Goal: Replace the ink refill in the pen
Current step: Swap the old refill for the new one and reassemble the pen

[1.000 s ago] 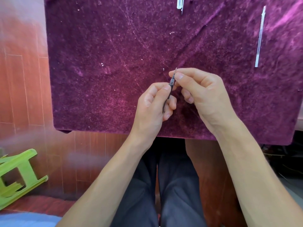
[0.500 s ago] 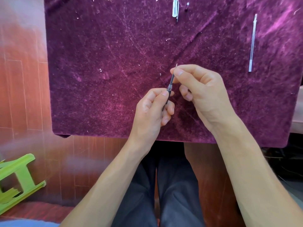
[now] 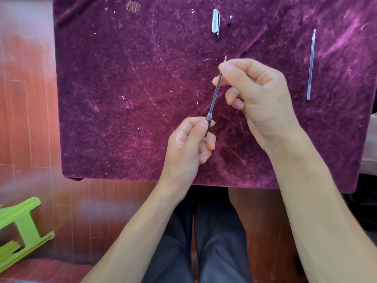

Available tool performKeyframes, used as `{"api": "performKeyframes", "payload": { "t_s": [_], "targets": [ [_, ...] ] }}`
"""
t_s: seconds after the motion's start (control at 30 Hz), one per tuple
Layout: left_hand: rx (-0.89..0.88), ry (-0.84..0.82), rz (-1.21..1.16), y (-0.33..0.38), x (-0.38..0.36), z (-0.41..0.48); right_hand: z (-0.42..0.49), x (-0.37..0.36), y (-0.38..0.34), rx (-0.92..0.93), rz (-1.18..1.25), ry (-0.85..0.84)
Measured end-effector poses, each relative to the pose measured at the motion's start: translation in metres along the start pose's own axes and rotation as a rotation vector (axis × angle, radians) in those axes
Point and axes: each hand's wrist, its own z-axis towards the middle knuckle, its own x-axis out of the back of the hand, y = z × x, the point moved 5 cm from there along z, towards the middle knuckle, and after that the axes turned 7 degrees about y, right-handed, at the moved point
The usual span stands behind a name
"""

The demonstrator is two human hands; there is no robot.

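Note:
My left hand (image 3: 189,144) grips the dark pen barrel (image 3: 208,125) by its threaded upper end, above the purple velvet table (image 3: 122,99). A thin ink refill (image 3: 215,94) sticks out of the barrel, slanting up to the right. My right hand (image 3: 257,94) pinches this refill near its metal tip between thumb and forefinger. Most of the barrel is hidden inside my left fist. A second, clear refill (image 3: 311,66) lies on the cloth at the right. A clear pen cap (image 3: 215,22) and a small dark pen part (image 3: 230,19) lie at the back.
The table's near edge runs just above my knees. A lime-green plastic stool (image 3: 20,227) lies on the red wooden floor at the lower left. Small specks and a bit of fluff (image 3: 131,6) dot the cloth at the back.
My hands have moved apart: the right hand has drawn the refill up and out of the barrel, exposing much more of its length, while the left hand keeps hold of the barrel lower down.

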Motion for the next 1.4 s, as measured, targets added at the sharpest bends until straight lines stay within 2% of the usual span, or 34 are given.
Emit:
{"api": "performKeyframes", "payload": {
  "t_s": [0.47,0.53,0.7,0.87,1.23,1.4],
  "targets": [
    [0.001,0.017,0.005,0.006,-0.005,0.014,0.051,0.018,-0.044,0.081,0.032,0.160],
    [0.003,0.026,0.010,0.008,-0.006,0.015,0.060,0.034,-0.052,0.106,-0.027,0.232],
    [0.003,0.004,0.013,0.013,-0.014,0.019,0.082,0.083,-0.057,0.131,-0.411,0.448],
    [0.007,-0.017,0.018,0.013,-0.021,0.021,0.093,0.112,-0.055,0.090,-0.696,0.543],
    [0.034,-0.010,0.023,0.004,-0.023,0.019,0.095,0.104,-0.051,0.131,-0.835,0.580],
    [0.028,-0.004,0.023,0.005,-0.020,0.018,0.094,0.130,-0.061,0.218,-0.727,0.689]
  ]
}}
